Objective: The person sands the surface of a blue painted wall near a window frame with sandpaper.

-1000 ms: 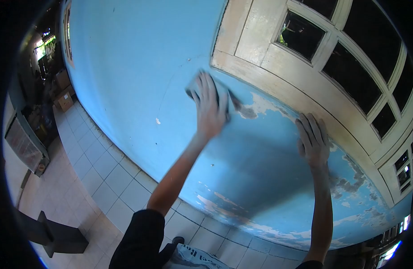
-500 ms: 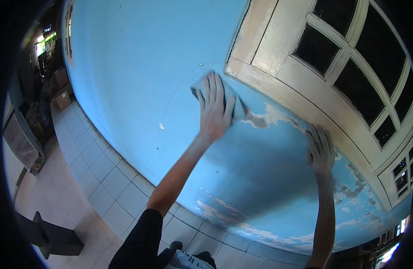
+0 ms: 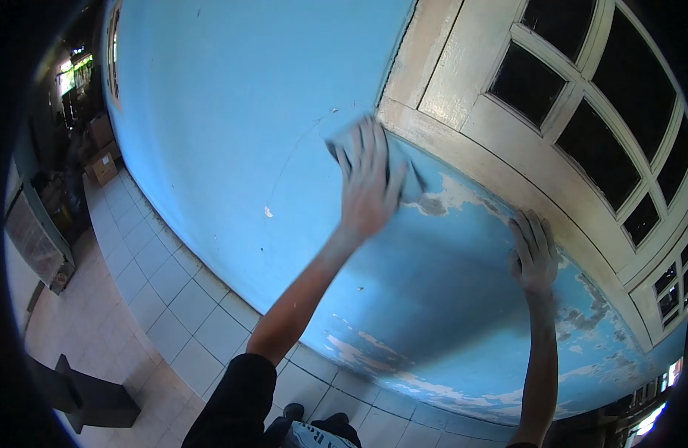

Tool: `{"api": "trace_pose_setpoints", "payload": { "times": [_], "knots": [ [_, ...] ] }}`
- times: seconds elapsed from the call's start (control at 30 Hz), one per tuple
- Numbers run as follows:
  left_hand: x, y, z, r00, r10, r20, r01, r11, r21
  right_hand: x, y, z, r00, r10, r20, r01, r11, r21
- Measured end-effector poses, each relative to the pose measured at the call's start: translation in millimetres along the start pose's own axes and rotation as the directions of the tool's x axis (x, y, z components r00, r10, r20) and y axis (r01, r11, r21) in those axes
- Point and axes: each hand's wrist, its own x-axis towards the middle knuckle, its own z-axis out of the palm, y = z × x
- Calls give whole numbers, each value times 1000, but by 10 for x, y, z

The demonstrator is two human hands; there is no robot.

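My left hand (image 3: pixel 368 179) presses a blue-dusted sheet of sandpaper (image 3: pixel 345 140) flat against the blue wall (image 3: pixel 217 97), just below the lower corner of the window frame. One dark edge of the sheet curls up at its left, and a corner sticks out past the thumb side. Some motion blur softens these fingers. My right hand (image 3: pixel 534 250) rests on the wall farther right, fingers stretched out with their tips by the frame's lower edge; nothing is in it. Between the hands lies a patch of peeled paint (image 3: pixel 437 200). Both hands look dusty.
A cream window frame (image 3: pixel 463 112) with dark panes fills the upper right. More flaking paint (image 3: pixel 374 347) runs low along the wall. Tiled floor (image 3: pixel 198 328) lies beneath. A dark, beam-like object (image 3: pixel 98 399) stands lower left, and cardboard boxes (image 3: pixel 103 166) sit farther back.
My left hand has slid a little to the right along the wall with the sandpaper, closer to the window frame's corner. The right hand has stayed in place.
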Motion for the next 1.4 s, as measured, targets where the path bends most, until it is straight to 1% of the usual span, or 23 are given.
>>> {"api": "trace_pose_setpoints", "payload": {
  "times": [0.07,0.1,0.17,0.3,0.37,0.43,0.5,0.6,0.63,0.7,0.73,0.77,0.83,0.87,0.97,1.0,1.03,1.1,1.17,1.23,1.27,1.33,1.4],
  "knots": [
    [-444,-15,151,988,69,141,-77,996,51,20,6,-4,1000,3,-13,-2,1000,14],
    [-426,-15,144,987,78,143,-86,995,53,11,-6,-3,1000,10,-17,-10,1000,10],
    [-380,57,114,991,51,121,-54,998,19,5,1,-7,1000,12,16,-12,1000,13],
    [222,168,-164,998,53,20,-53,998,20,11,17,10,1000,11,3,-11,1000,2],
    [-25,136,-22,997,74,-12,-74,997,33,12,-4,-21,1000,16,22,-17,1000,4],
    [-373,120,76,983,100,154,-107,994,38,29,-2,-26,999,25,22,-25,1000,9],
    [-315,-86,109,977,125,170,-141,987,81,8,-13,-23,999,25,30,-25,1000,15],
    [126,-59,-129,992,-46,-113,44,999,-24,-9,15,13,1000,7,0,-7,1000,9],
    [105,-31,-76,993,-41,-111,39,999,-25,-1,12,9,1000,13,-2,-13,1000,16],
    [-140,35,63,999,54,2,-54,994,93,-19,-6,-15,1000,26,6,-26,999,30],
    [-325,54,53,976,166,144,-189,967,170,-9,-3,-18,1000,27,14,-27,999,29],
    [-316,-42,47,975,167,145,-191,967,170,-2,0,-18,999,24,21,-24,999,26],
    [-183,-289,-13,992,122,21,-122,992,20,-13,4,3,1000,18,11,-18,1000,17],
    [-40,-338,-75,998,17,-56,-16,1000,25,-17,9,11,1000,14,1,-14,1000,11],
    [63,-220,2,987,-44,-156,56,995,77,-14,0,2,1000,24,17,-24,1000,0],
    [-35,-170,107,983,104,-150,-98,994,47,-26,-10,0,999,27,21,-28,1000,6],
    [-145,-146,158,984,104,-148,-97,994,48,-25,2,4,999,25,23,-26,1000,8],
    [-322,-104,217,954,258,153,-284,943,176,-21,5,3,999,21,30,-22,1000,10],
    [-71,-166,145,953,283,105,-298,937,181,-13,6,-3,999,27,26,-28,1000,10],
    [314,-85,-27,982,101,-159,-87,992,90,-9,14,3,1000,15,13,-15,1000,2],
    [386,-99,-39,982,100,-158,-86,992,88,-14,8,14,1000,11,-4,-11,1000,3],
    [448,-117,-61,951,91,-295,-53,989,135,-4,6,6,1000,12,-3,-12,1000,3],
    [-145,-227,208,973,127,-191,-90,978,191,10,3,12,1000,22,-14,-22,1000,-1]
  ]
}}
